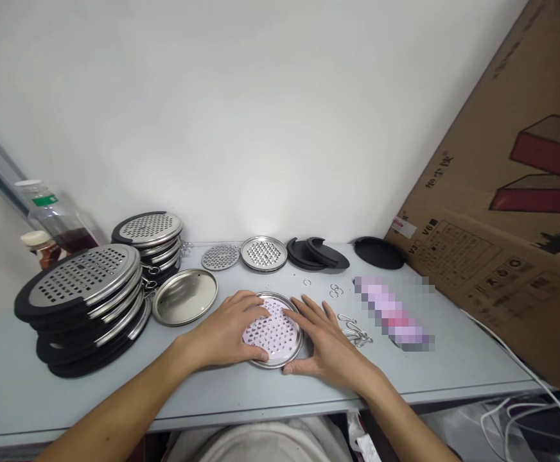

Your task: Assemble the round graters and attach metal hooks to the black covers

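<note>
A round grater plate with a pale lilac sheen and rows of small holes lies inside a shallow metal tray on the table in front of me. From the left, my left hand holds the plate and tray edge, its fingers over the far left side and its thumb on the near side. My right hand curves around the tray's right rim, fingertips at the far right and thumb by the near edge. Both hands partly cover the rim. Left of them rests another shallow metal tray.
Stacked round graters with black edges stand at left, near bottles. Along the wall lie a loose grater disc, a grater in a tray and black holders. Metal rings, wire hooks and a cardboard box are right.
</note>
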Demonstrator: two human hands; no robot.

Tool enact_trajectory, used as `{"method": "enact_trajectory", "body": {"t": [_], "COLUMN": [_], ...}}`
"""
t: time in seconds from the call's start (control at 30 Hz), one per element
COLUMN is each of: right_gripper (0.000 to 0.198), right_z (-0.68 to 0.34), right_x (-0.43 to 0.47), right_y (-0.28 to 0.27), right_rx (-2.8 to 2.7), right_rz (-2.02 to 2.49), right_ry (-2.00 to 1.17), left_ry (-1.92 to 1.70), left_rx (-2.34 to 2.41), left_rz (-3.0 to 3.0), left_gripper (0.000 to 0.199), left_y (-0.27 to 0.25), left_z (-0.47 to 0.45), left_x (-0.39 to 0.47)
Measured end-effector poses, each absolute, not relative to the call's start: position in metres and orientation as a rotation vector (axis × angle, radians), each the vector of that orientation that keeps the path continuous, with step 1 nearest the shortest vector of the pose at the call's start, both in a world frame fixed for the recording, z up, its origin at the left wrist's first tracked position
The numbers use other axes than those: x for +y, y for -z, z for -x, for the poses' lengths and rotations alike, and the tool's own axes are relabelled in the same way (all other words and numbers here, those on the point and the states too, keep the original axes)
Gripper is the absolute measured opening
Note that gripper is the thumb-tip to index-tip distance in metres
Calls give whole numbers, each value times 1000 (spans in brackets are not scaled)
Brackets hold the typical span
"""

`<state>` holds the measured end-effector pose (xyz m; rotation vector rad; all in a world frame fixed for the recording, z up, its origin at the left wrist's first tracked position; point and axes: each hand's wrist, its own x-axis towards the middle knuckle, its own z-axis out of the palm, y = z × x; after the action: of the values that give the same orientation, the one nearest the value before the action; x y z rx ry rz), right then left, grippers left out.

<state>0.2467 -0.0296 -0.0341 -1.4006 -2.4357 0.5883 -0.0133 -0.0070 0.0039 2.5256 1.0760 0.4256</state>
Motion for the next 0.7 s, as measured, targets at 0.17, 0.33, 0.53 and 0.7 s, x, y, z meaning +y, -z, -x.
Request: {"method": "enact_trajectory", "body": {"t": [0.17, 0.33, 0.53, 0.7], "right_gripper": [109, 87, 34, 29], "right_z": [-249, -247, -223, -209], "right_x": [-29, -27, -2, 14], "right_y": [33, 21, 9, 19], "right_rx": [-2442, -2321, -2204, -2203], "right_rz": [1392, 1412, 1361, 1292], "right_ry": [-619, -675, -467, -381], "left_ry": [-470, -545, -542, -654], "left_rx": [1089, 1169, 1211, 1444], "left_rz": [-2341, -2277, -2319, -2368], "left_gripper": [67, 23, 16, 31], "left_y": [-9, -14, -18, -5], "left_z": [28, 45, 42, 37], "left_x": [-2, 9, 3, -32]}}
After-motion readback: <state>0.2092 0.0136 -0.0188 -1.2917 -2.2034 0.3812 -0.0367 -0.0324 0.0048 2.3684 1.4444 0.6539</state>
